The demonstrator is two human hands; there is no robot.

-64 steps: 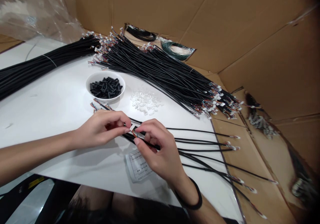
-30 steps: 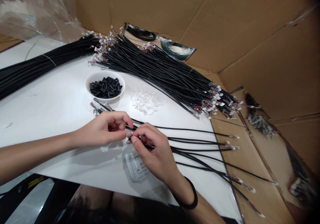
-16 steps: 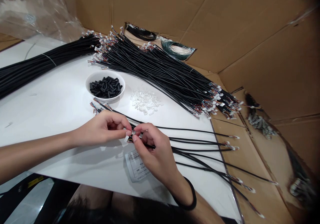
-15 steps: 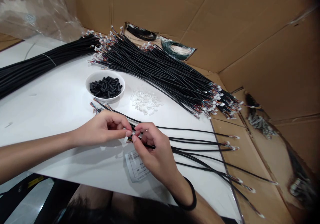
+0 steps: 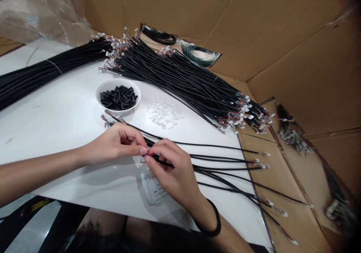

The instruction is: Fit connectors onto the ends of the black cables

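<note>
Over the middle of the table, my left hand [image 5: 117, 145] is closed in a pinch of thumb and forefinger, and what lies between them is too small to tell. Its tips meet those of my right hand [image 5: 175, 170], which grips a black cable [image 5: 163, 163] close to its end. A small white piece [image 5: 139, 162], perhaps a connector, shows just below the fingertips. Several loose black cables [image 5: 220, 169] with coloured wires at their ends run rightward past my right hand. Behind my hands lies a scatter of small white connector housings [image 5: 163, 114].
A white bowl [image 5: 98, 102] holds short black tubes [image 5: 120, 98]. Behind it lie a large pile of black cables [image 5: 175, 78] and a tied bundle [image 5: 34, 72]. Cardboard walls [image 5: 254, 23] enclose the back and right. A printed label bag [image 5: 152, 191] lies by my right wrist.
Both hands' fingertips have shifted slightly left, still together at the cable end. The coloured wires that showed below the fingertips are now mostly hidden.
</note>
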